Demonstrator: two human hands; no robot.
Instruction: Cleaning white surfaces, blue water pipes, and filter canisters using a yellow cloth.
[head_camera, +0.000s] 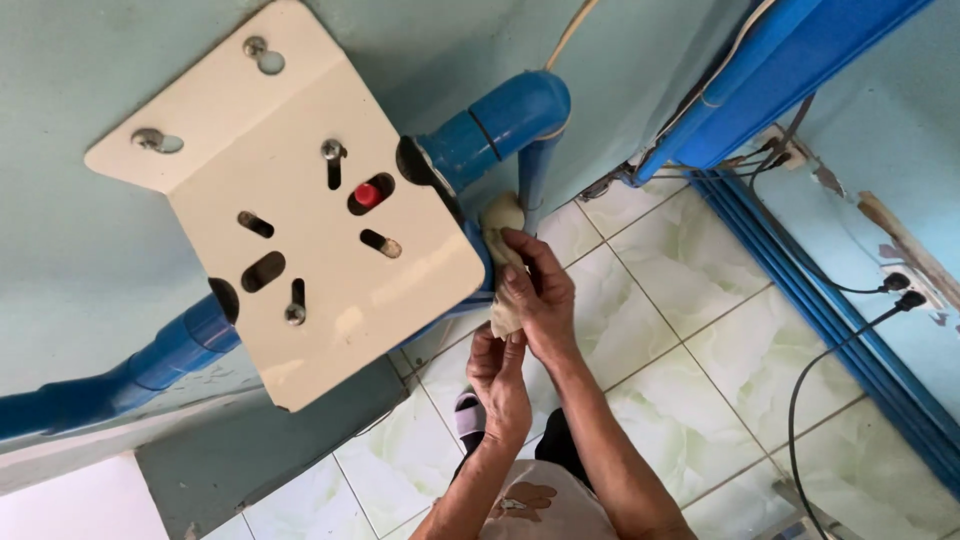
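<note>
My right hand (540, 290) presses a pale cream rag (503, 262) against a blue plastic pipe (536, 170) that runs down the wall below a blue elbow joint (505, 125). My left hand (500, 380) sits just beneath and pinches the rag's lower end. Both forearms reach up from the bottom of the view. A cream metal bracket plate (290, 200) with slots, bolts and a red knob is fixed to the wall left of the hands.
A second blue pipe (150, 365) runs out to the lower left behind the plate. A blue door frame (800, 60) and black cables (840, 340) with plugs stand at right. White-green floor tiles (680, 300) lie below, with my sandalled foot (468, 415).
</note>
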